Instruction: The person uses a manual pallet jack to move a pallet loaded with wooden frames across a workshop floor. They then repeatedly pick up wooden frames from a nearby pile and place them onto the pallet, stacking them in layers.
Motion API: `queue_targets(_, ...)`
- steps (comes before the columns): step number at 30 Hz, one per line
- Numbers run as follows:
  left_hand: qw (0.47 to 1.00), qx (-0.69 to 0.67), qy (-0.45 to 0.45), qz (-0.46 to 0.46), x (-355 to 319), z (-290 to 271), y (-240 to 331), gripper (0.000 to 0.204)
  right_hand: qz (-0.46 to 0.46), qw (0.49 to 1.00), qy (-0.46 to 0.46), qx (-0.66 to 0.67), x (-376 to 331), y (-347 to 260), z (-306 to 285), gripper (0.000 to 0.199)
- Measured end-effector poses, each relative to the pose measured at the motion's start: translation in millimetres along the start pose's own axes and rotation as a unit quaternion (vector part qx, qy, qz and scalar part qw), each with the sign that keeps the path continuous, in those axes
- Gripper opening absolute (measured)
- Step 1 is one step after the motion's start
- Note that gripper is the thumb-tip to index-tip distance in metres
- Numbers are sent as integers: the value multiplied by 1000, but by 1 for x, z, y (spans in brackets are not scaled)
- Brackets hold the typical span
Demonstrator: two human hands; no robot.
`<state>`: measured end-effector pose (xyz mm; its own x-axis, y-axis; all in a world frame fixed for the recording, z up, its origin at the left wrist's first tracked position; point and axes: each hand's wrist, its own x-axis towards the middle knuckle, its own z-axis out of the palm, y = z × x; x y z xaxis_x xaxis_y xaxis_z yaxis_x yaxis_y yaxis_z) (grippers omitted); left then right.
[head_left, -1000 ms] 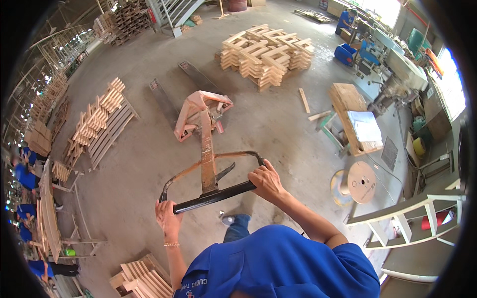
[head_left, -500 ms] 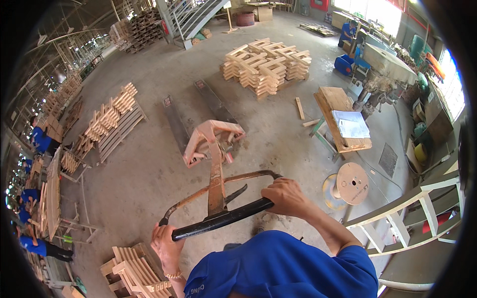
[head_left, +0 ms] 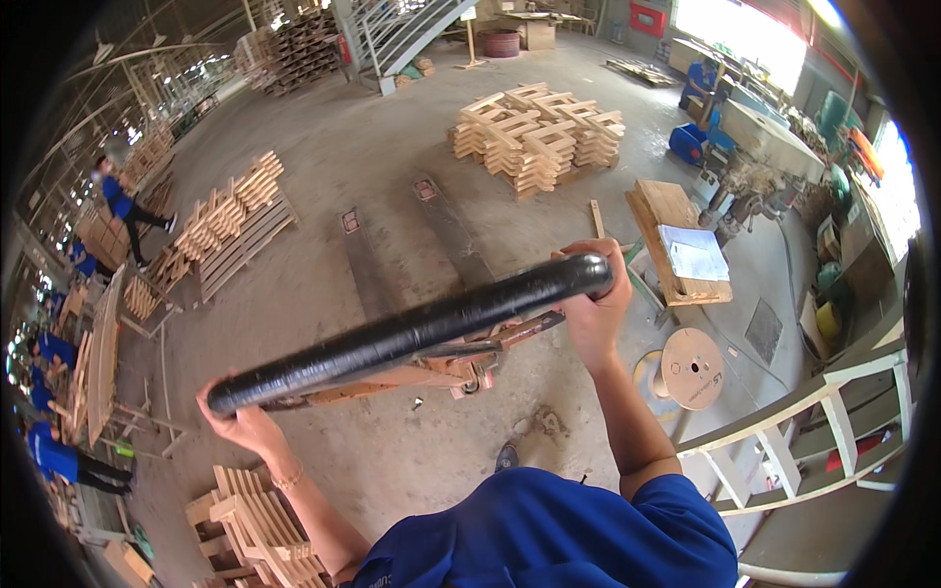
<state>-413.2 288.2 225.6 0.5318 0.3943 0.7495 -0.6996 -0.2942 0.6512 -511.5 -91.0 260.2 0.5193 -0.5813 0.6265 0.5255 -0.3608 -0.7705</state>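
Both ends of the black handle bar of a hand pallet jack are in my grip. My left hand is closed round its lower left end, with a beaded bracelet on that wrist. At the upper right end, my right hand wraps the bar, fingers partly hidden behind it. The bar looms large and slants up to the right, hiding much of the orange pallet jack body. Beyond it, two dark forks lie low along the concrete floor, with nothing on them.
Stacked wooden frames stand ahead, others on a pallet at left. A wooden-topped stand with papers, a cable reel and a white railing are at right. People in blue work at left; one person walks.
The handle bar has swung up and closer to me, with both hands still on it. It now covers the jack's body. A person at the left has come upright and is striding.
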Motion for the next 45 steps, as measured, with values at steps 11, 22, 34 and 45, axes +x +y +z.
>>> queue_targets(11,968,-102,-7,-229,-55,7,29,26,148,986,77,-17,-49,7,-12,18)
queue_targets(22,995,-7,15,-96,-138,-136,93,24,118,990,-50,59,-136,-83,-107,8)
queue_targets(34,902,272,320,-102,-232,-136,285,14,154,958,-229,79,-120,-88,-130,29)
queue_targets(45,944,160,278,-79,-309,-133,355,21,110,925,-311,188,-86,1,-15,8)
